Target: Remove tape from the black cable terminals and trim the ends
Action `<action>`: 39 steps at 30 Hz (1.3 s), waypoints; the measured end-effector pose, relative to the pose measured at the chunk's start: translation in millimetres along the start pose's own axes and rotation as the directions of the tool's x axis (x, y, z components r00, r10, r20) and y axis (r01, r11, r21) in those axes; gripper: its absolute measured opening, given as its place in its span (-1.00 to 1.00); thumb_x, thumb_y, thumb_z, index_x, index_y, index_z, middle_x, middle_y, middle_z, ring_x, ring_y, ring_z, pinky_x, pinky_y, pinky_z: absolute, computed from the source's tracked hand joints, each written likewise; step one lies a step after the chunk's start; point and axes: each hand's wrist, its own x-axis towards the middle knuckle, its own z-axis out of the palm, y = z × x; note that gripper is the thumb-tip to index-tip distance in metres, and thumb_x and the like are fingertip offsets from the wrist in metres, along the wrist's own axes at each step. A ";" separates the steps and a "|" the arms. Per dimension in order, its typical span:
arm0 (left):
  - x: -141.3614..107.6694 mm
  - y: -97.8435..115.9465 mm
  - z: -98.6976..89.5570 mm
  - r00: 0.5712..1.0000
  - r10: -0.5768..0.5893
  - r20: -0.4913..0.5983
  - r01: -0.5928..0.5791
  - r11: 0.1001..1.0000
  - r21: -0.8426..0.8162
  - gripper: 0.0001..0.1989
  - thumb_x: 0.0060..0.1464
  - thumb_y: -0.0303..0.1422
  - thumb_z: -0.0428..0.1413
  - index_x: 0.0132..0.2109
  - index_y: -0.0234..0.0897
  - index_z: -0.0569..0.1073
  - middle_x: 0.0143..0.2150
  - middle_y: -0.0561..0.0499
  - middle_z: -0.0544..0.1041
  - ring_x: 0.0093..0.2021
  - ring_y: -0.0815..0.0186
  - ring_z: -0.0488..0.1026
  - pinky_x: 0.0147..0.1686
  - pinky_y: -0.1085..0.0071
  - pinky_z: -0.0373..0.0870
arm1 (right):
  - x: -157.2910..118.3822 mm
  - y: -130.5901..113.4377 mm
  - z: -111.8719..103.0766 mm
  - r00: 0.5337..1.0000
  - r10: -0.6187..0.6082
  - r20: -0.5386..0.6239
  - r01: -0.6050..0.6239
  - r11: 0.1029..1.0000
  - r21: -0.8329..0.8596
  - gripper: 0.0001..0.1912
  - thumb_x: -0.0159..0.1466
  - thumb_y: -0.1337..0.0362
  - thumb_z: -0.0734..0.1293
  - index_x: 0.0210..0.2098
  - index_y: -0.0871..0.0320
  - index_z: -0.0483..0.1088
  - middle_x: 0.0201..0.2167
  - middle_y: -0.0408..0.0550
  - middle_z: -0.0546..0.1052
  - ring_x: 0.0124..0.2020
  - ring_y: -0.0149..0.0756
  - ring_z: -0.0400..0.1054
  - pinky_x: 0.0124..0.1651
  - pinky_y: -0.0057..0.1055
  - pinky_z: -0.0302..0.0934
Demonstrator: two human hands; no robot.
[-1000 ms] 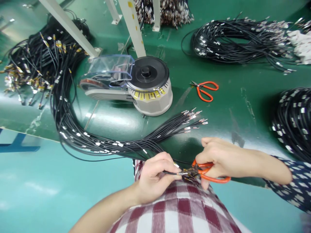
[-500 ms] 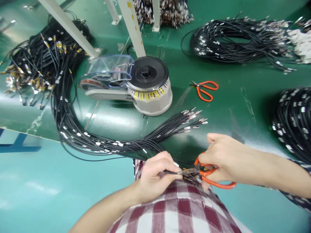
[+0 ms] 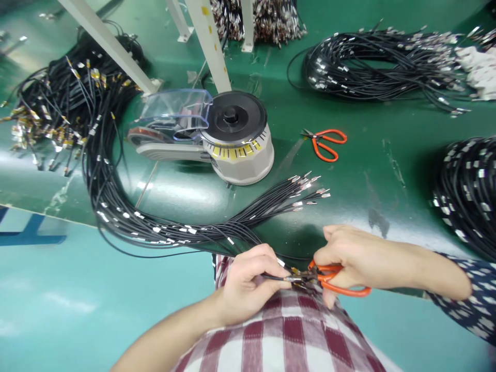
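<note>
At the table's front edge, over a checked red-and-white cloth garment (image 3: 298,330), my left hand (image 3: 250,279) pinches the end of a black cable (image 3: 273,277). My right hand (image 3: 349,258) grips orange-handled scissors (image 3: 344,291), whose blades are at the cable end just beyond my left fingertips. Whether the blades are closed on it is too small to tell. A bundle of black cables with white tags (image 3: 174,232) curves along the table behind my left hand, its silver-tipped ends (image 3: 306,188) fanned out to the right.
A tape dispenser (image 3: 240,160) with a black disc stands mid-table. Behind my right hand lies a second orange pair of scissors (image 3: 327,144). Coiled cables lie at back right (image 3: 372,64) and far right (image 3: 473,191); a cable heap (image 3: 65,103) is at left. White metal posts (image 3: 211,46) rise behind.
My right hand and forearm have shifted slightly left and the wrist has dropped a little, with the scissors in hand. My left hand has barely moved.
</note>
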 end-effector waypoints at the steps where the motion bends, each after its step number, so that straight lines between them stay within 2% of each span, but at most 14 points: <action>1: 0.8 0.7 -0.2 1.000 0.000 -0.003 0.000 1.000 -0.002 -0.96 0.07 -0.52 0.27 -0.30 -0.32 0.58 -0.46 -0.02 0.50 -0.46 0.37 0.42 -0.47 0.48 0.42 | -0.5 -0.3 -0.5 1.000 0.001 -0.015 -0.002 1.000 -0.022 -0.58 0.19 0.42 0.33 -0.69 0.11 0.08 -0.77 -0.25 0.31 -0.48 -0.32 0.21 -0.42 -0.42 0.00; 7: 2.7 1.5 -1.2 1.000 -0.017 0.017 0.016 1.000 0.009 -0.95 0.05 -0.54 0.28 -0.30 -0.35 0.58 -0.45 -0.03 0.51 -0.44 0.38 0.44 -0.44 0.48 0.42 | -5.0 -4.9 -7.3 0.999 0.018 -0.051 -0.025 0.992 -0.124 -0.65 0.14 0.33 0.33 -0.67 0.11 0.11 -0.74 -0.23 0.36 -0.53 -0.33 0.10 -0.37 -0.36 -0.04; 13: 0.8 0.6 -0.5 0.998 -0.045 0.053 0.043 0.999 0.032 -0.95 0.05 -0.54 0.28 -0.30 -0.35 0.59 -0.45 -0.02 0.50 -0.45 0.38 0.44 -0.45 0.49 0.42 | -10.0 -10.0 -5.2 0.995 0.036 -0.090 -0.047 0.990 -0.132 -0.55 0.21 0.19 0.36 -0.71 0.12 0.14 -0.75 -0.21 0.40 -0.56 -0.34 0.03 -0.39 -0.32 -0.10; 18: 1.3 1.2 0.4 0.999 -0.025 0.047 0.024 0.999 0.032 -0.95 0.04 -0.55 0.28 -0.31 -0.35 0.58 -0.47 -0.01 0.49 -0.47 0.39 0.43 -0.49 0.51 0.40 | -9.5 -6.5 -1.2 0.995 0.045 -0.090 -0.057 0.990 -0.130 -0.53 0.19 0.19 0.39 -0.71 0.12 0.12 -0.74 -0.22 0.42 -0.55 -0.33 0.08 -0.41 -0.34 -0.10; 24: -0.7 -1.0 0.9 0.998 -0.043 0.054 0.043 0.999 0.003 -0.95 0.04 -0.55 0.28 -0.31 -0.35 0.59 -0.47 -0.02 0.49 -0.47 0.39 0.43 -0.49 0.50 0.38 | -5.9 -0.8 1.4 0.999 0.039 -0.027 -0.039 0.999 0.002 -0.54 0.21 0.29 0.34 -0.74 0.11 0.12 -0.79 -0.25 0.36 -0.52 -0.33 0.20 -0.43 -0.40 -0.02; 28: -2.2 -2.2 0.8 0.998 -0.053 0.046 0.054 0.999 -0.009 -0.95 0.03 -0.54 0.29 -0.32 -0.36 0.59 -0.47 -0.01 0.49 -0.47 0.39 0.42 -0.47 0.50 0.39 | -4.8 3.5 7.0 0.999 0.039 -0.022 -0.037 0.993 0.112 -0.58 0.23 0.22 0.34 -0.73 0.07 0.25 -0.81 -0.25 0.32 -0.56 -0.34 0.19 -0.50 -0.43 -0.04; 34: -2.0 -1.1 0.7 0.998 -0.057 0.033 0.057 0.998 -0.002 -0.94 0.01 -0.56 0.30 -0.33 -0.38 0.58 -0.46 -0.02 0.49 -0.46 0.40 0.43 -0.44 0.51 0.39 | -4.4 6.8 13.1 0.999 0.040 0.018 -0.044 0.954 0.296 -0.55 0.26 0.20 0.33 -0.75 0.08 0.31 -0.76 -0.22 0.39 -0.58 -0.36 0.16 -0.56 -0.43 -0.08; 39: 1.5 1.7 1.4 0.998 -0.058 0.036 0.058 0.998 0.000 -0.95 0.02 -0.55 0.30 -0.34 -0.38 0.59 -0.46 -0.02 0.50 -0.45 0.41 0.43 -0.44 0.53 0.39 | -6.4 4.0 6.7 0.999 0.033 0.011 -0.034 0.979 0.200 -0.62 0.23 0.29 0.33 -0.70 0.09 0.26 -0.73 -0.26 0.42 -0.56 -0.36 0.13 -0.48 -0.43 -0.04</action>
